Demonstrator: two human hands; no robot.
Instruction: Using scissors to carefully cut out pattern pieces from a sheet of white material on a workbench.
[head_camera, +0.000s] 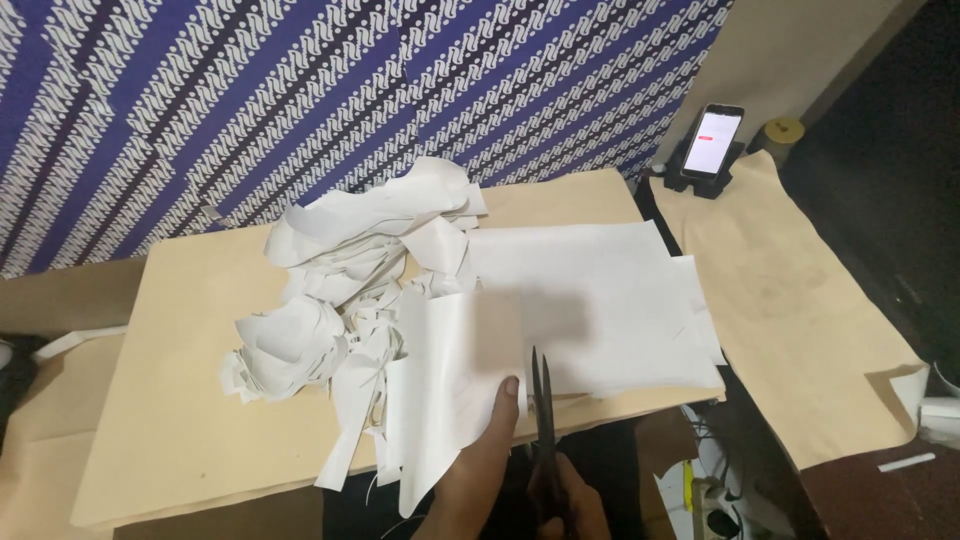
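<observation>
Head view, done: a heap of cut white paper scraps lies on the tan tabletop.
Left to cut: the flat white sheets, it seems.
Left hand: fingers closed on the sheet's near edge.
Right hand: wrapped round dark scissors, blades nearly together, tips at the sheet.
Hidden: scissor handles and right fingers are dark and cropped; the phone is small.
</observation>
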